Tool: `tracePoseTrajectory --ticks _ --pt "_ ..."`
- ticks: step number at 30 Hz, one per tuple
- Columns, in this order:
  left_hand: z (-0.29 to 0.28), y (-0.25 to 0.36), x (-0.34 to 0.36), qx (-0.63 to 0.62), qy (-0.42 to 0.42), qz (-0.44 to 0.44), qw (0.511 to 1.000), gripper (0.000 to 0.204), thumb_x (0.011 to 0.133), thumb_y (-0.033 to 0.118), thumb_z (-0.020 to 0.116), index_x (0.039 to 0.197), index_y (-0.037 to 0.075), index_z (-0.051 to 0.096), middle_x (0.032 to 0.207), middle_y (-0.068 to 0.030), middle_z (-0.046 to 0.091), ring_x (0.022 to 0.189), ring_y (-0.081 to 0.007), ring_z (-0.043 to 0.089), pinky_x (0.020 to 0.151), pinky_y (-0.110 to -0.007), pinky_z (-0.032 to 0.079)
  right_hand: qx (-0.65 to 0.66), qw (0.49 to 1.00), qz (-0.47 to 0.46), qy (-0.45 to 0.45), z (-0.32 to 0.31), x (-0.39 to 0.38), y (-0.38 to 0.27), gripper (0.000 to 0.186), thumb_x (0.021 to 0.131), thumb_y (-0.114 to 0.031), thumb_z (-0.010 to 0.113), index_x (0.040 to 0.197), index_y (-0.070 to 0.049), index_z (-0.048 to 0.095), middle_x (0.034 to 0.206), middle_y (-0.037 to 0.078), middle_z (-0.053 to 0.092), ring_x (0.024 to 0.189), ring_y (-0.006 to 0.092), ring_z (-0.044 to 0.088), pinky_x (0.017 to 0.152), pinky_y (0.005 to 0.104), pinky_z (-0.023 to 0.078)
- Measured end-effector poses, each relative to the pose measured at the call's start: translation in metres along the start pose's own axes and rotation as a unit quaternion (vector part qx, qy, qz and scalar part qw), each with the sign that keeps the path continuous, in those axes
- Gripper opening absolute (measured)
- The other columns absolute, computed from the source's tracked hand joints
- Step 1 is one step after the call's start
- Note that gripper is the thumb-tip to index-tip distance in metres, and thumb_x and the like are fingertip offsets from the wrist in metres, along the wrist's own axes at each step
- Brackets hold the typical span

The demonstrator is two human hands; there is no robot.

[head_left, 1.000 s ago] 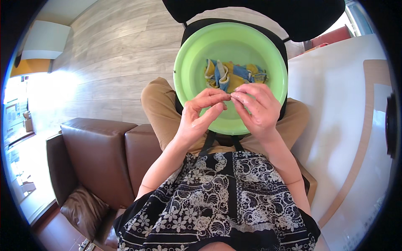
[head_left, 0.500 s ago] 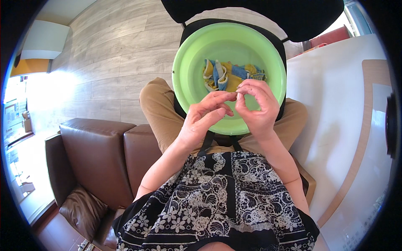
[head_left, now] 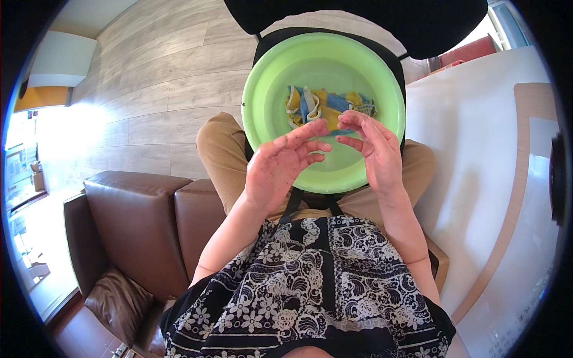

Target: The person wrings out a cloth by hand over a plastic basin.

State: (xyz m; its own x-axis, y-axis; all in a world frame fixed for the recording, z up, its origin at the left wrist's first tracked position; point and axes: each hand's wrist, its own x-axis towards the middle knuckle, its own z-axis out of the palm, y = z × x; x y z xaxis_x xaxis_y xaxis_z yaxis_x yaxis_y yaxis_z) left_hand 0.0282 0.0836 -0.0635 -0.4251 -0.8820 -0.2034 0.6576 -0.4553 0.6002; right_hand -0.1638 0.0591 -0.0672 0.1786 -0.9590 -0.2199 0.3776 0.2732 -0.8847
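My left hand [head_left: 280,161] is raised over the near left part of a light green basin [head_left: 253,89], palm partly turned up, fingers apart. Dark specks dot its palm and fingers. Opposite it, my right hand [head_left: 377,146] hovers over the near right part of the basin, its fingers slightly bent and apart. A small gap separates the two hands, and I see nothing held in either. Inside the basin lies a crumpled yellow and blue cloth [head_left: 336,102] with pale edging, partly hidden behind my fingertips. The basin rests on a black chair [head_left: 262,53] between my knees.
To the left stands a brown leather sofa [head_left: 134,224] with a brown cushion [head_left: 119,298]. A white table [head_left: 450,119] with a wooden edge strip runs along my right. The black chair back [head_left: 358,18] rises beyond the basin, and wood-plank flooring [head_left: 149,89] spreads to the left.
My hands have come apart; the right hand's pinch has loosened. The left hand has turned its palm more upward. The cloth lies as before.
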Motion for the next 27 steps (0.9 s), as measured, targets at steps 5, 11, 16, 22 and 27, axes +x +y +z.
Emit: tracePoseTrajectory --ticks 5,11,16,22,27 --pt "0.005 0.001 0.002 -0.090 0.010 -0.004 0.996 0.074 0.088 0.051 0.030 0.138 -0.005 0.028 0.142 -0.0198 0.031 0.130 -0.0319 0.032 0.107 -0.041 0.025 0.001 1.000 -0.002 -0.011 0.001 -0.001 0.000 0.031 0.096 -0.022 0.044 0.112 0.000 0.059 0.112 0.008 0.059 0.103 0.0165 0.055 0.087 0.0326 0.047" --pt "0.006 0.003 0.003 -0.141 -0.021 0.009 0.990 0.080 0.088 0.059 0.026 0.142 0.000 0.017 0.147 -0.0229 0.018 0.136 -0.0355 0.021 0.111 -0.045 0.017 -0.024 1.000 0.000 0.005 0.000 0.001 0.007 0.031 0.096 -0.023 0.045 0.113 -0.001 0.059 0.116 0.008 0.057 0.105 0.0160 0.054 0.088 0.0319 0.044" --pt "0.006 0.001 0.003 -0.149 -0.037 0.021 0.988 0.087 0.085 0.067 0.027 0.145 0.008 0.009 0.148 -0.0235 0.013 0.137 -0.0365 0.016 0.112 -0.047 0.013 -0.161 0.973 -0.163 -0.028 0.000 0.001 0.015 0.027 0.092 -0.013 0.052 0.116 -0.002 0.056 0.122 0.008 0.053 0.106 0.0177 0.054 0.091 0.0310 0.041" --pt "0.014 0.003 0.002 -0.302 -0.064 0.014 0.951 0.097 0.079 0.077 0.025 0.145 0.007 0.007 0.150 -0.0191 0.009 0.139 -0.0314 0.011 0.113 -0.046 0.008 -0.235 0.953 -0.192 -0.019 0.010 0.000 0.016 0.030 0.088 -0.008 0.054 0.117 0.000 0.055 0.120 0.010 0.055 0.106 0.0183 0.054 0.091 0.0306 0.041" --pt "0.011 -0.003 0.003 -0.360 -0.131 -0.013 0.924 0.110 0.072 0.080 0.039 0.145 0.006 0.003 0.152 -0.0126 0.003 0.140 -0.0266 0.004 0.112 -0.051 0.001 -0.250 0.936 -0.247 -0.020 0.010 -0.002 0.008 0.030 0.085 -0.003 0.054 0.114 0.003 0.056 0.119 0.013 0.055 0.109 0.0219 0.052 0.093 0.0327 0.040"
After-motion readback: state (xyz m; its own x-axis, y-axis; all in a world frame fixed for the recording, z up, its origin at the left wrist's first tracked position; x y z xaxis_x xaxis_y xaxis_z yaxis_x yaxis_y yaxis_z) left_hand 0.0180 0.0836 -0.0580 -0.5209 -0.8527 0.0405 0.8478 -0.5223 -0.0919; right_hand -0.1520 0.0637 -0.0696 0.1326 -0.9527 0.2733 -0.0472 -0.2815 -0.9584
